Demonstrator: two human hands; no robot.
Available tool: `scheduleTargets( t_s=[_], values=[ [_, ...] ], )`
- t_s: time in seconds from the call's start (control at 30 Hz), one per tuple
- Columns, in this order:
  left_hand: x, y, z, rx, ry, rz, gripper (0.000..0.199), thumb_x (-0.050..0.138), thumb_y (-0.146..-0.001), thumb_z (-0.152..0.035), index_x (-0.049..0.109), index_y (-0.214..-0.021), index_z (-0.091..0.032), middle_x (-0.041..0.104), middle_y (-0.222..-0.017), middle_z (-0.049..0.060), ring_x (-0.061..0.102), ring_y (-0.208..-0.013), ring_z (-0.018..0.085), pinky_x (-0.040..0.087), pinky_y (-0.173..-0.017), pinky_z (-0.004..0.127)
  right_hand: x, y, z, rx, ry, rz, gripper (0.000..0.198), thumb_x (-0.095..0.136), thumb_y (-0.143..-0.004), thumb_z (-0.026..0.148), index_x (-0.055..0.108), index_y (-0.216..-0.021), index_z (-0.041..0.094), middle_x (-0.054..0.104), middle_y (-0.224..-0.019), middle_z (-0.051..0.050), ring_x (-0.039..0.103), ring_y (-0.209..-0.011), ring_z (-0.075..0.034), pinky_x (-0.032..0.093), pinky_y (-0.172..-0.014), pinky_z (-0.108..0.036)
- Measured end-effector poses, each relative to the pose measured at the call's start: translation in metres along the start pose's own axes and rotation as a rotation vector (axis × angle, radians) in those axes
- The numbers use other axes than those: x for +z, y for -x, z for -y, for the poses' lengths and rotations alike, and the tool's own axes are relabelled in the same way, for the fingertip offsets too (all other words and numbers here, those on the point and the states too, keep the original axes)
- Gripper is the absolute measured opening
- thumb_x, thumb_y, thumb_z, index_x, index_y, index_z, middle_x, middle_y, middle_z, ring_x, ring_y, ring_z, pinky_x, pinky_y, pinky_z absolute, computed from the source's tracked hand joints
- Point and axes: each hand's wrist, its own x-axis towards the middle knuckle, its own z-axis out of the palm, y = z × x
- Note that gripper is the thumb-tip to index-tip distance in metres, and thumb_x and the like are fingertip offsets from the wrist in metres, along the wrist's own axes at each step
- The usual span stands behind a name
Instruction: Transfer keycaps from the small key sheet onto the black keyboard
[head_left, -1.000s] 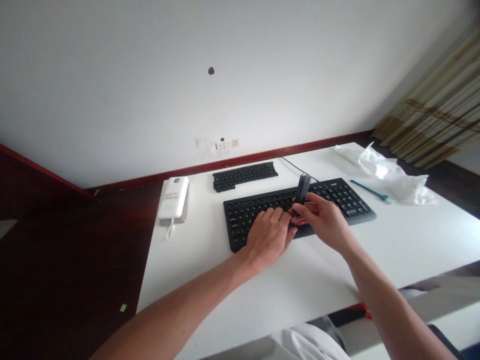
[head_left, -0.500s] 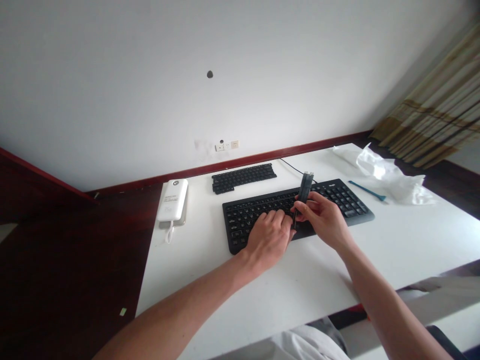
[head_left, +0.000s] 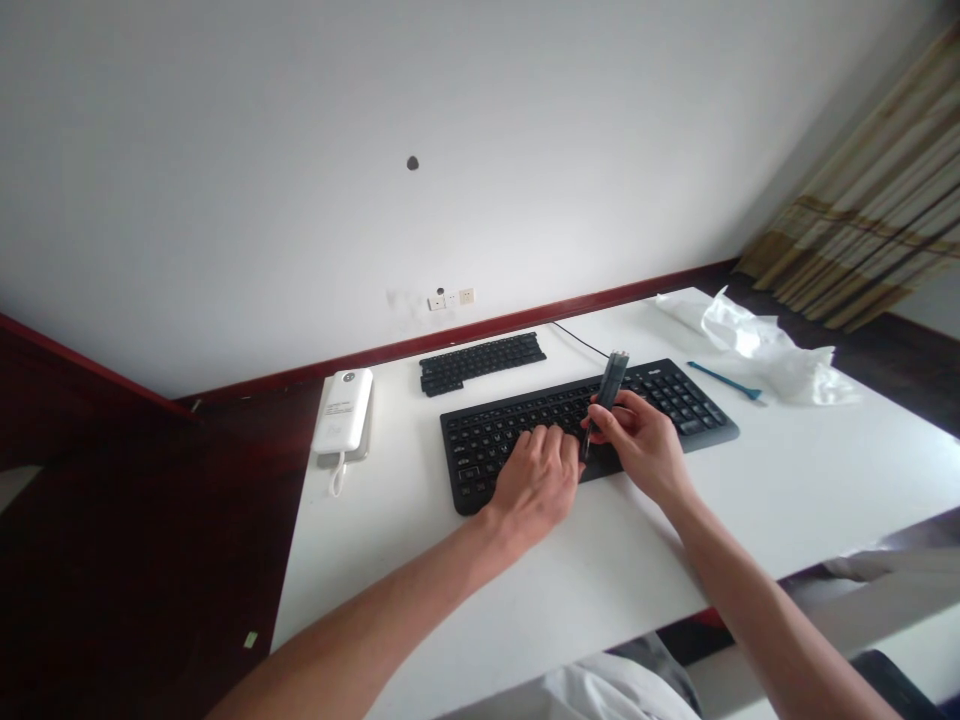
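A black full-size keyboard lies on the white table in front of me. My left hand rests on its middle, fingers bent and close together, gripping it; the fingertips are hidden. Upright in my right hand is a dark folding tool, pinched between thumb and fingers. A thin dark shaft runs down from the tool towards the keyboard, right beside my left thumb. Where its tip touches cannot be made out.
Behind lies a loose black keyboard panel. A white power bank with a short cable rests on a flat device at left. To the right are a blue pry tool and crumpled clear plastic. A cable runs off the back.
The view has shifted slightly. My right hand has turned the folding tool a little, while its lean stays much the same. My left hand stays in place on the keyboard.
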Motion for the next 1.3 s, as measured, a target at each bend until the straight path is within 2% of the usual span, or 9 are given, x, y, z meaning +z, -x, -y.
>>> scheduleTargets(
  t_s=[0.13, 0.4, 0.83, 1.03, 1.2, 1.3],
  values=[
    [0.001, 0.000, -0.002, -0.013, -0.011, 0.007, 0.019, 0.045, -0.107, -0.030, 0.054, -0.109, -0.013, 0.058, -0.102, 0.010, 0.056, -0.096, 0.025, 0.045, -0.081, 0.038, 0.001, 0.001, 0.003, 0.015, 0.033, -0.021, 0.052, 0.073, -0.083, 0.065, 0.067, -0.107, 0.019, 0.079, -0.085, -0.008, 0.076, -0.069, -0.022, 0.064, -0.068, -0.030],
    [0.003, 0.000, -0.002, 0.011, 0.003, 0.027, 0.016, 0.043, -0.108, -0.025, 0.054, -0.108, -0.013, 0.057, -0.100, 0.008, 0.056, -0.094, 0.023, 0.045, -0.082, 0.037, -0.002, -0.001, 0.000, 0.036, 0.088, -0.001, 0.052, 0.069, -0.085, 0.068, 0.066, -0.107, 0.020, 0.081, -0.091, -0.010, 0.079, -0.074, -0.024, 0.063, -0.066, -0.029],
    [0.005, -0.001, -0.007, -0.001, -0.096, 0.023, 0.017, 0.041, -0.107, -0.023, 0.055, -0.108, -0.013, 0.056, -0.099, 0.009, 0.054, -0.092, 0.024, 0.047, -0.079, 0.039, -0.002, -0.002, -0.002, 0.036, 0.067, 0.012, 0.051, 0.067, -0.086, 0.067, 0.065, -0.108, 0.021, 0.081, -0.091, -0.010, 0.079, -0.075, -0.025, 0.063, -0.069, -0.033],
    [-0.008, -0.007, -0.012, 0.040, -0.187, 0.102, 0.022, 0.039, -0.102, -0.011, 0.057, -0.114, -0.010, 0.059, -0.101, 0.012, 0.057, -0.092, 0.024, 0.050, -0.076, 0.037, -0.002, 0.000, 0.004, 0.037, 0.075, 0.009, 0.049, 0.066, -0.087, 0.066, 0.065, -0.106, 0.021, 0.081, -0.090, -0.009, 0.079, -0.074, -0.025, 0.063, -0.068, -0.032],
    [-0.022, -0.023, -0.002, 0.173, -0.135, 0.252, 0.025, 0.035, -0.101, -0.008, 0.057, -0.113, -0.009, 0.062, -0.100, 0.013, 0.063, -0.088, 0.023, 0.053, -0.069, 0.032, -0.003, 0.001, 0.008, 0.020, 0.097, 0.011, 0.046, 0.065, -0.088, 0.064, 0.065, -0.105, 0.021, 0.080, -0.085, -0.007, 0.078, -0.073, -0.025, 0.061, -0.067, -0.031],
    [-0.026, -0.030, 0.002, 0.175, -0.108, 0.304, 0.027, 0.034, -0.101, -0.007, 0.057, -0.115, -0.008, 0.063, -0.102, 0.014, 0.066, -0.089, 0.024, 0.054, -0.066, 0.033, -0.005, 0.001, 0.007, 0.007, 0.113, 0.013, 0.044, 0.064, -0.089, 0.063, 0.065, -0.105, 0.022, 0.080, -0.084, -0.006, 0.078, -0.073, -0.024, 0.060, -0.067, -0.031]
  ],
)
